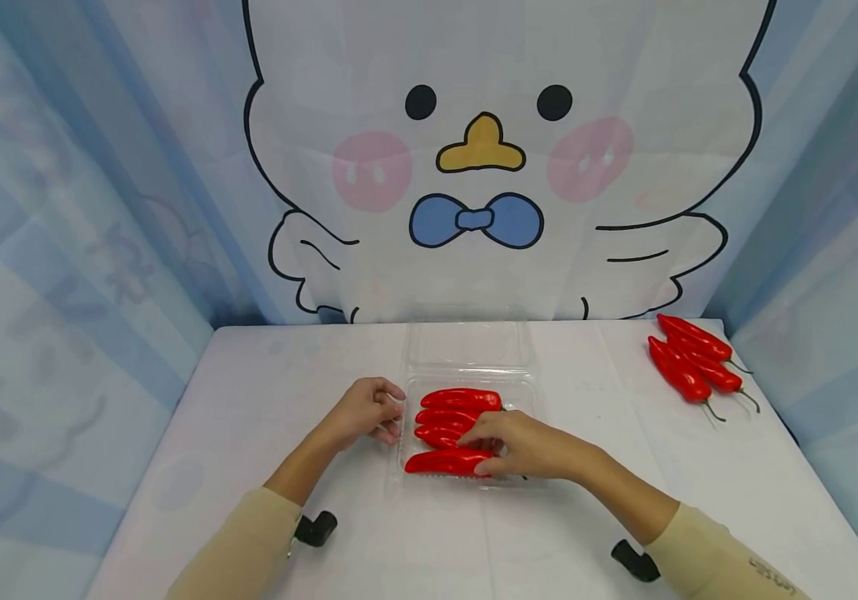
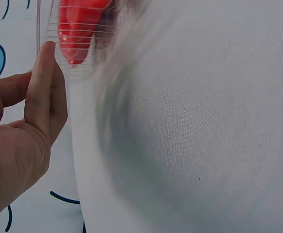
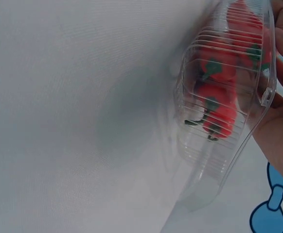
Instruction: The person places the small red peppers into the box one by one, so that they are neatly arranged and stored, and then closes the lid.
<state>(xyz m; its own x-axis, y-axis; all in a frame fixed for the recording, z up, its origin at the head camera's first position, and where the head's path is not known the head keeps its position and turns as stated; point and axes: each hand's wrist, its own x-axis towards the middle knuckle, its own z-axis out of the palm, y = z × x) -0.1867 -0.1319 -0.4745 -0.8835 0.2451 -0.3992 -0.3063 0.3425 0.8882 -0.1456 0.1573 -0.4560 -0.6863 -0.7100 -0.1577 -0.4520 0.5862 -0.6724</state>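
A clear, ribbed plastic clamshell tray (image 1: 526, 392) is sitting near the middle of the worktop (image 1: 249, 400), which is draped in white woven cloth, with its lid lying open toward the far edge. Four glossy red, tapered chilli peppers (image 1: 461, 399) are lying side by side inside it. The right hand (image 1: 526, 446) is resting over the tray, fingers curling onto the nearest pepper (image 1: 444, 462). The left hand (image 1: 365, 410) is touching the tray's left rim with loosely bent fingers. Three spare peppers (image 1: 691, 358) are lying at the far right corner.
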